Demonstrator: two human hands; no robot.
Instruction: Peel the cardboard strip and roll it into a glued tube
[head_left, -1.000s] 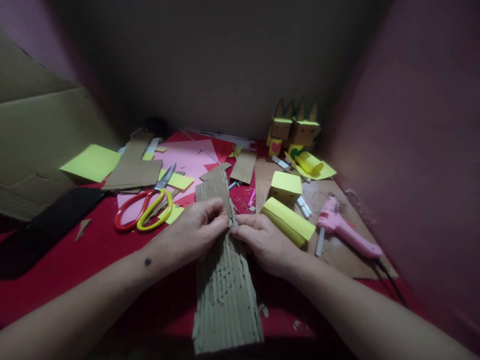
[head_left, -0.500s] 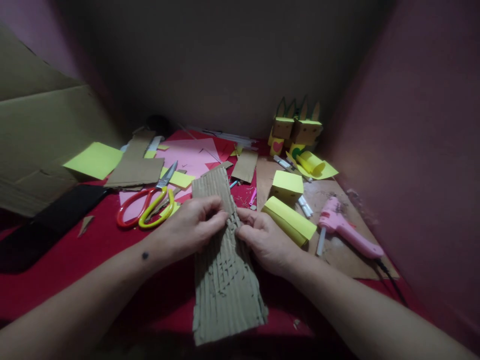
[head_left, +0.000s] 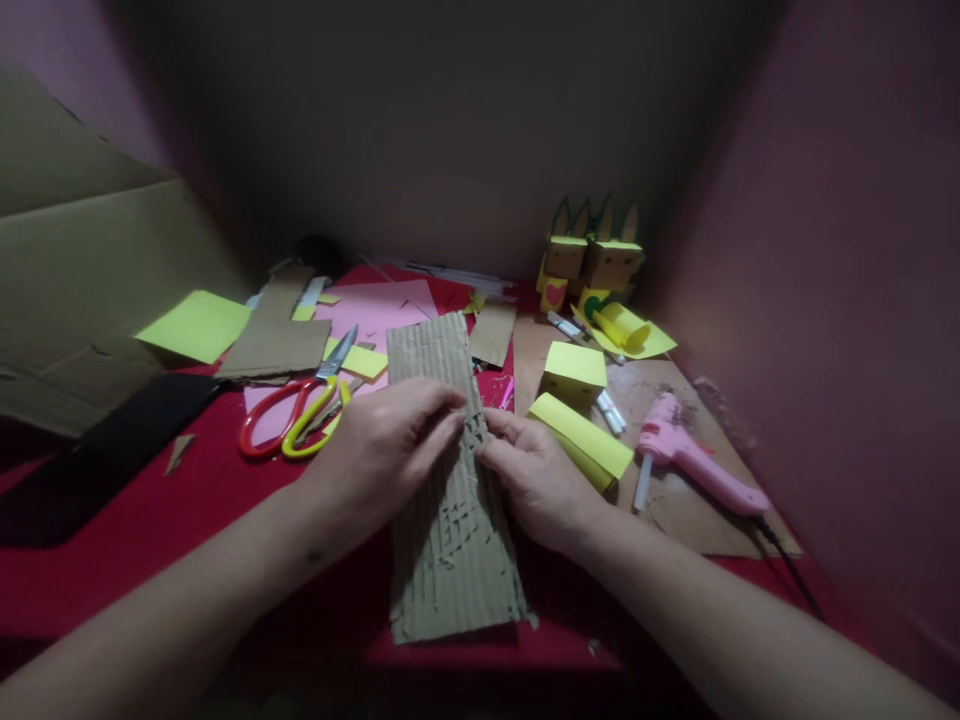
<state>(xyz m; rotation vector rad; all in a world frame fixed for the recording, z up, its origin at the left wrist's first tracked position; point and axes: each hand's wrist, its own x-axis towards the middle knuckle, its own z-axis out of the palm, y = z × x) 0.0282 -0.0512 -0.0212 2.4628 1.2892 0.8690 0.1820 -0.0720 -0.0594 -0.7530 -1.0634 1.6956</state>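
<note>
A long strip of corrugated cardboard (head_left: 450, 540), its ridges bared and torn in places, is held up in front of me over the red table cover. My left hand (head_left: 390, 440) lies across its face, fingers pinched near the right edge. Opposite, my right hand (head_left: 532, 465) grips that same edge between thumb and fingers. Both hands are closed, their fingertips almost meeting at a rough, torn patch. Scissors (head_left: 289, 420) with red and yellow handles lie left of my left hand. A rolled yellow paper tube (head_left: 581, 440) rests just beyond my right hand.
A pink glue gun (head_left: 697, 460) lies on a brown board (head_left: 720, 535) at right. Behind are a yellow-topped box (head_left: 575, 368) and two cardboard figures (head_left: 592, 260). Pink paper (head_left: 375, 305), cardboard pieces (head_left: 281, 340) and a black object (head_left: 112, 450) lie left.
The cardboard strip's near end has lifted away from me and its top sits slightly higher. My left hand has shifted a little to the right along with it; the right hand barely moved.
</note>
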